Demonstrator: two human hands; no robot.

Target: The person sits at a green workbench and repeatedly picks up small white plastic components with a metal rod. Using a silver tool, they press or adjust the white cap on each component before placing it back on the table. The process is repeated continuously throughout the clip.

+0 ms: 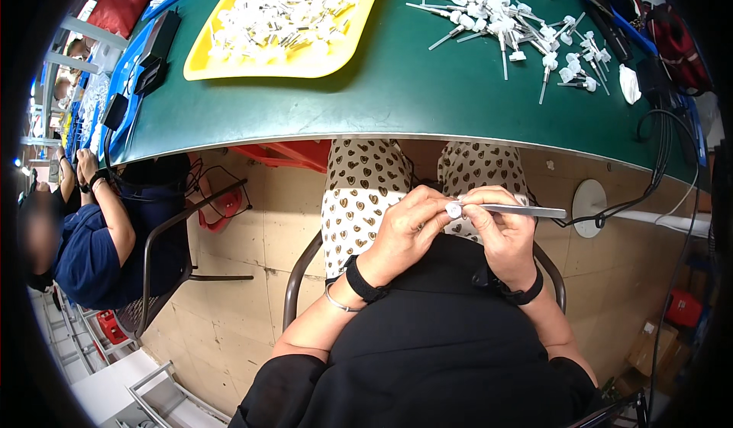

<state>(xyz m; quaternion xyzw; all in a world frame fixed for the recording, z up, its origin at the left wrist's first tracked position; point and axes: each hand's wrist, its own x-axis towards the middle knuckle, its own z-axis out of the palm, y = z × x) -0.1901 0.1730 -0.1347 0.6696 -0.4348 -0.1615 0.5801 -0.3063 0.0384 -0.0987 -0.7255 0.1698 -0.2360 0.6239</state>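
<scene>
Both my hands meet above my lap, in front of the table edge. My left hand [412, 226] is closed, its fingertips pinching a small white plastic part [453, 209] with a round end. In my right hand [505, 237], also closed, is a pair of grey metal tweezers [527, 210]. Their blunt end sticks out to the right, and their tips reach the white part between my fingers. My fingers hide most of the part and the tips of the tweezers.
A yellow tray [305, 67] heaped with white parts stands on the green table [366, 111]. Loose white parts with thin stems [496, 19] lie right of it. Black cables [664, 153] hang at the right edge. A co-worker in dark blue [95, 248] sits at left.
</scene>
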